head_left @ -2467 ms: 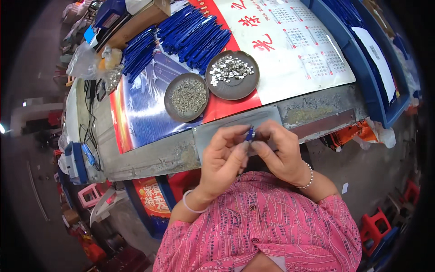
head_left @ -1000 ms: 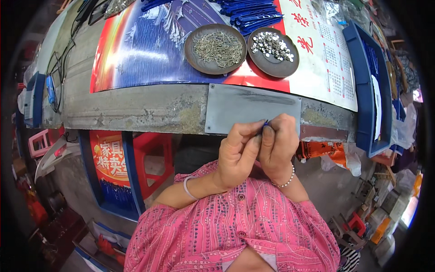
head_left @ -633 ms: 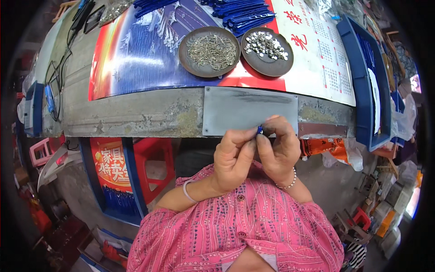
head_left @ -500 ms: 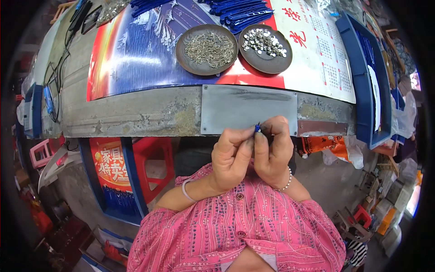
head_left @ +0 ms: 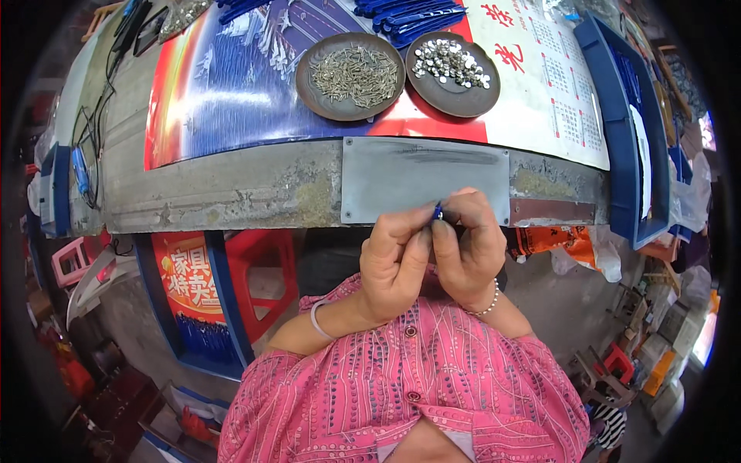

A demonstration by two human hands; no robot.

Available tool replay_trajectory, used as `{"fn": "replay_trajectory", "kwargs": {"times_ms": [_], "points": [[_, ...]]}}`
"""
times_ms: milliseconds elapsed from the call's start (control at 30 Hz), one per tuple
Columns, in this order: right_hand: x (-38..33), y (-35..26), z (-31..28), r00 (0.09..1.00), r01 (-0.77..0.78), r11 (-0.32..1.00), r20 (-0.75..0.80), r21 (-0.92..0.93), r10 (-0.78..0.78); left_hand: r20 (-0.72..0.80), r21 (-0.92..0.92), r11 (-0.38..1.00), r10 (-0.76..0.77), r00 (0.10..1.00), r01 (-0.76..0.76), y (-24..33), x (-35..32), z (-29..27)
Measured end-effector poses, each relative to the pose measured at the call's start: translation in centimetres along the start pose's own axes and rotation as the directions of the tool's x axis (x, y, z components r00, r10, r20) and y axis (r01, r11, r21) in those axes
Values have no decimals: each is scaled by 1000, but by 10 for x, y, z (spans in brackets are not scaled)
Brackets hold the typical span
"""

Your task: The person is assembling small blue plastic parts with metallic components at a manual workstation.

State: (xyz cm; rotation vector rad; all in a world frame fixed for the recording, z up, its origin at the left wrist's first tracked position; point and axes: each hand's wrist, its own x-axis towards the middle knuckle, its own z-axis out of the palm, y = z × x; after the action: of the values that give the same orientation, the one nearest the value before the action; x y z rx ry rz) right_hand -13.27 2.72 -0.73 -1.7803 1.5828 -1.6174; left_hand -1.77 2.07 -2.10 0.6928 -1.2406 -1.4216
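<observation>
My left hand and my right hand meet in front of my chest, just off the table's near edge. Fingertips and thumbs of both pinch a small, shiny dark blue piece with a silvery spot on it. Most of that piece is hidden by the fingers, so its kind cannot be made out. Beyond the hands lies a grey plate screwed to the table edge. Farther back, one brown dish holds many short metal pins, and a second brown dish holds small silvery round pieces.
Bundles of slim blue pieces lie at the back on a printed poster sheet. A blue bin stands at the right. Below the table at the left are another blue bin and a red stool. Cables run along the left side.
Both hands still pinch the blue piece, which has tilted slightly and now shows a silvery spot. The hands have risen a little toward the table, and the view has shifted slightly.
</observation>
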Motion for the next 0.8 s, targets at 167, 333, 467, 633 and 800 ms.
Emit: {"fn": "replay_trajectory", "kwargs": {"times_ms": [167, 333, 467, 633, 800], "points": [[-6, -5, 3, 999, 37, 983, 16, -179, -34, 9, 10, 1000, 18, 1000, -18, 1, -2, 0], [-9, -14, 2, 971, -235, 972, 31, -3, 235, -46, -58, 998, -29, 999, 26, -2, -7, 2], [2, -9, -11, 818, -549, 656, 171, 518, 549, 156, -107, 989, -87, 984, 105, -6, -15, -4], [0, 10, 3, 1000, -4, 999, 27, 43, 3, 123, 1, 999, -54, 991, 54, -1, -9, -4], [-9, -7, 1, 984, -164, 984, 51, -75, 168, 126, 15, 999, -40, 991, 38, -3, -6, -1]]}}
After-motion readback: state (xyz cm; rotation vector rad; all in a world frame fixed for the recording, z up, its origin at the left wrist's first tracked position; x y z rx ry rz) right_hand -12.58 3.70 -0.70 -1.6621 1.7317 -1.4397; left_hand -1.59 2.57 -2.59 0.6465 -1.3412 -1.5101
